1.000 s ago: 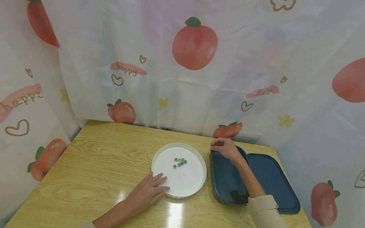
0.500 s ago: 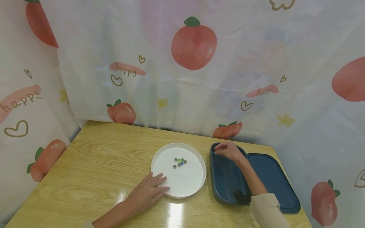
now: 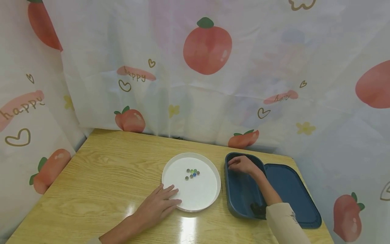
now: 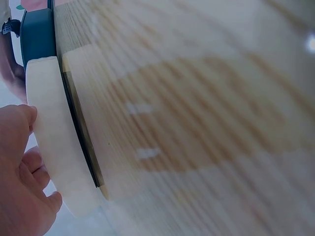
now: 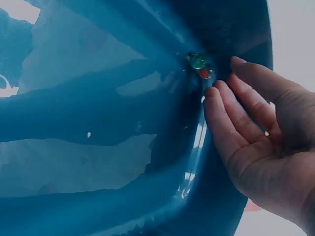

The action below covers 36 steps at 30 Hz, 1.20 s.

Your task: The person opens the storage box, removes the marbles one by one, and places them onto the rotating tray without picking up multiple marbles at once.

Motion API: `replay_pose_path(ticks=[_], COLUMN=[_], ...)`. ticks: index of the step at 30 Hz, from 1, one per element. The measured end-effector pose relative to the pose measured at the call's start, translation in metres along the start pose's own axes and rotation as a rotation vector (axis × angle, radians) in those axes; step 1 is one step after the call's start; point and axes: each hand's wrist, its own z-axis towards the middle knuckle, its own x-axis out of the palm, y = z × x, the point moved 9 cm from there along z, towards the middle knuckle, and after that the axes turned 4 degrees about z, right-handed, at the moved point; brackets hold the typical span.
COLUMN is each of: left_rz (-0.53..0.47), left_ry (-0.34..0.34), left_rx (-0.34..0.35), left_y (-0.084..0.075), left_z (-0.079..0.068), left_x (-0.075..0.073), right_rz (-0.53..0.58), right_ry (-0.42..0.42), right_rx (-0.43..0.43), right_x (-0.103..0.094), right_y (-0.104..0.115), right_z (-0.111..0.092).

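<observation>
My left hand [image 3: 156, 205] lies at the near-left rim of a round white tray [image 3: 198, 200], fingers spread and fairly straight over its edge. Several glass marbles [image 3: 191, 176], mostly brownish with green and blue ones among them, sit in a cluster on the tray. My right hand [image 3: 243, 165] reaches into the far end of a deep blue box [image 3: 243, 189]. In the right wrist view its fingers are loosely bent with nothing between them, tips close to a green marble [image 5: 197, 61] and a reddish marble [image 5: 205, 73] in the box's corner.
A flat dark-blue lid [image 3: 292, 193] lies right of the box. The wood-grain table [image 3: 122, 169] backs onto a white curtain [image 3: 182, 101] printed with peaches. A black band-like object [image 3: 258, 209], at my right wrist, overlaps the near end of the box.
My right hand has gone from the box's far-left rim down inside the far end, bringing the fingers lower. My left hand, the tray and its marbles have stayed in place.
</observation>
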Motion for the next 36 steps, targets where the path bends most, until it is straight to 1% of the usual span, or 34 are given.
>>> replay_pose_path(ticks=[5,9,14,21,29,36], left_rz=[0.008,0.013,0.018,0.011,0.011,0.005], left_ry=[0.001,0.011,0.022,0.013,-0.003,0.013], left_rx=[0.004,-0.001,-0.007,-0.001,0.004,-0.008], left_y=[0.0,0.0006,0.0011,0.0009,0.001,0.0018], left_z=[-0.0003,-0.0008,-0.0008,-0.0004,-0.0001,0.0], left_x=[0.0007,0.0013,0.0012,0.0009,-0.0007,0.001], right_rz=[-0.095,-0.1,-0.109,-0.14,-0.136,-0.084], right_ry=[-0.009,-0.007,-0.024,-0.047,-0.054,-0.052], right_rx=[-0.001,0.001,0.001,0.003,-0.017,-0.038], right_x=[0.0048,0.0079,0.0083,0.0081,0.0069,0.0032], right_y=[-0.0037,-0.0049,-0.0025,-0.0035,-0.007,-0.0055], right_z=[0.0044,0.0048,0.0046,0.0071,0.0105,0.008])
